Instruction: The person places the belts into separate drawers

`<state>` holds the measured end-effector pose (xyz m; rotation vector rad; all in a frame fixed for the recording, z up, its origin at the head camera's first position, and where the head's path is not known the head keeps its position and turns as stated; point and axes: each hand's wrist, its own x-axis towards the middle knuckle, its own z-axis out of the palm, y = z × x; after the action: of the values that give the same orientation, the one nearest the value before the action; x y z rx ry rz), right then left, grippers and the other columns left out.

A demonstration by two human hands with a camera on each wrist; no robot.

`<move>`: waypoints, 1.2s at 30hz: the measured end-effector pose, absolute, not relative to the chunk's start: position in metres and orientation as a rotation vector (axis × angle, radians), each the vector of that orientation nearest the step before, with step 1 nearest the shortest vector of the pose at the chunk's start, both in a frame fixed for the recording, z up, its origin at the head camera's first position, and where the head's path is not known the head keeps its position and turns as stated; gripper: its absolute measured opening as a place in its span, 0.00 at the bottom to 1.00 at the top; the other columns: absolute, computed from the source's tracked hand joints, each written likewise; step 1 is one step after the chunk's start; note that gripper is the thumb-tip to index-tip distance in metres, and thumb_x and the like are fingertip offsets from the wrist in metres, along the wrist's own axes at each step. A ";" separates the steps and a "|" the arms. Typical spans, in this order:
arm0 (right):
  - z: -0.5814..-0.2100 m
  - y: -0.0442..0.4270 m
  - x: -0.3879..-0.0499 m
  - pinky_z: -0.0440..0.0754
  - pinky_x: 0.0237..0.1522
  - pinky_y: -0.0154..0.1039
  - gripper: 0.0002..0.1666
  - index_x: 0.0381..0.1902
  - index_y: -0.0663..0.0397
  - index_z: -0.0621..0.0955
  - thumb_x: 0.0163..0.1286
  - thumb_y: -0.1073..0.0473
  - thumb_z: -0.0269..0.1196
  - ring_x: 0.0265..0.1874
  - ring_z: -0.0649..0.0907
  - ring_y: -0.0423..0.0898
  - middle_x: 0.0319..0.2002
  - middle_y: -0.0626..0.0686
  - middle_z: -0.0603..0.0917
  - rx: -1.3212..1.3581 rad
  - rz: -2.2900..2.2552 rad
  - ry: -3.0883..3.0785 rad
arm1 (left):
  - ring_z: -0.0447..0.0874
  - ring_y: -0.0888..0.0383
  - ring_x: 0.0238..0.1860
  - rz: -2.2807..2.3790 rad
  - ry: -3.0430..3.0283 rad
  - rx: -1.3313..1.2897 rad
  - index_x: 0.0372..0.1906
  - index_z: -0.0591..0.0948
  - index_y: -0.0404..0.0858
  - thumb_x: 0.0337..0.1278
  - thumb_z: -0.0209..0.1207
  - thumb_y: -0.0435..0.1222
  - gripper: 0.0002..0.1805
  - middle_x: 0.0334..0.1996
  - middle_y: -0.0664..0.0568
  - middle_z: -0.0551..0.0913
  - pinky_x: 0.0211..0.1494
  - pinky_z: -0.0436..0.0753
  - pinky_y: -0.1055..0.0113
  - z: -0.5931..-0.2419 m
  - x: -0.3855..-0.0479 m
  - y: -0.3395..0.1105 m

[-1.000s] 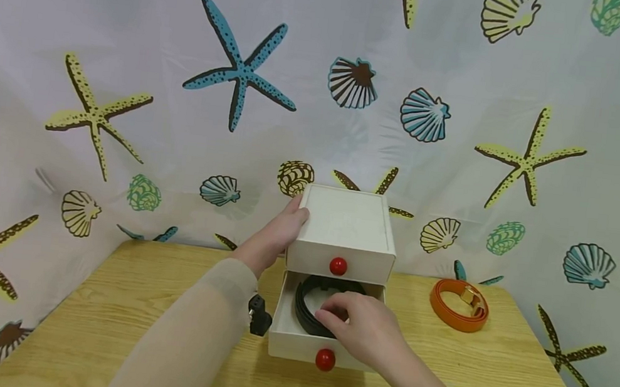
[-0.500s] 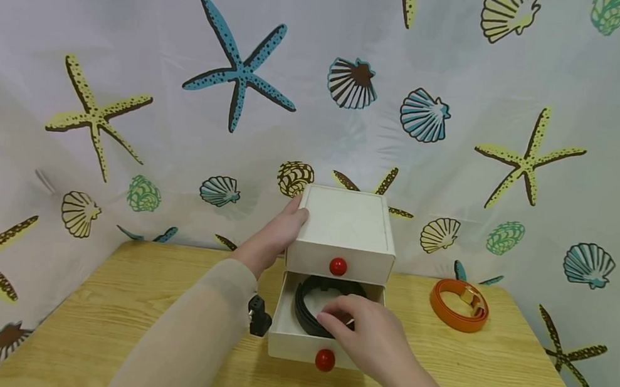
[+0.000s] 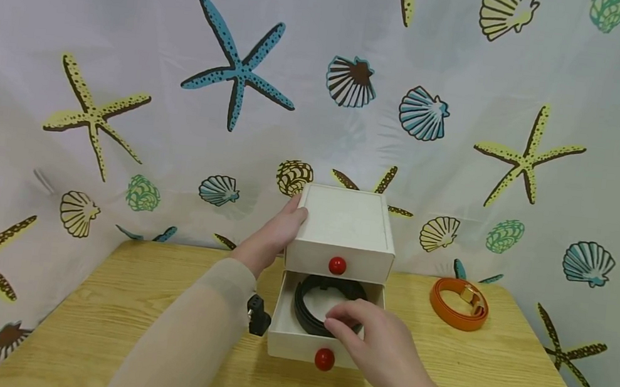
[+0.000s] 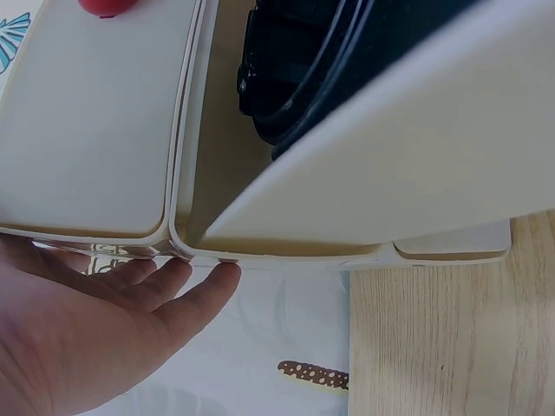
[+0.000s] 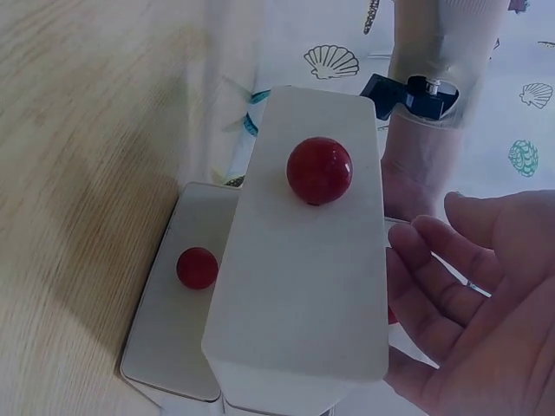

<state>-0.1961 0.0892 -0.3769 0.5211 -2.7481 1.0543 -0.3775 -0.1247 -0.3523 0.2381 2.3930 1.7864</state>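
Note:
A small white drawer cabinet [image 3: 344, 218] stands on the wooden table. One lower drawer [image 3: 294, 346] with a red knob [image 3: 325, 359] is pulled out, and a coiled black belt [image 3: 302, 305] lies inside it. My left hand [image 3: 279, 231] rests against the cabinet's left side, its fingers [image 4: 204, 303] fairly straight in the left wrist view. My right hand [image 3: 379, 346] is over the drawer's front right corner with loosely bent fingers [image 5: 434, 282]. Nothing shows in its grasp. It hides part of the belt and the drawer's right front.
A coiled orange belt [image 3: 459, 305] with a gold-coloured buckle lies to the right of the cabinet. Behind the table [image 3: 162, 304] hangs a white cloth [image 3: 316, 131] printed with starfish and shells. The upper drawer front [image 3: 309, 258] is pushed in.
My right hand has drawn back a little, toward the right and toward me, baring more of the black belt. My left hand stays on the cabinet's side.

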 end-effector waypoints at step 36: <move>-0.379 0.101 -0.166 0.82 0.39 0.36 0.12 0.49 0.38 0.92 0.83 0.42 0.67 0.36 0.83 0.41 0.38 0.36 0.90 0.578 1.329 -2.837 | 0.37 0.40 0.89 1.779 2.390 0.243 0.93 0.39 0.55 0.91 0.34 0.49 0.37 0.92 0.48 0.39 0.84 0.47 0.28 -0.352 -0.376 -0.126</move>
<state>-0.1662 0.1009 -0.3790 0.5781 -2.8370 1.3290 -0.3757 -0.1264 -0.3517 0.2428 2.3900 1.7785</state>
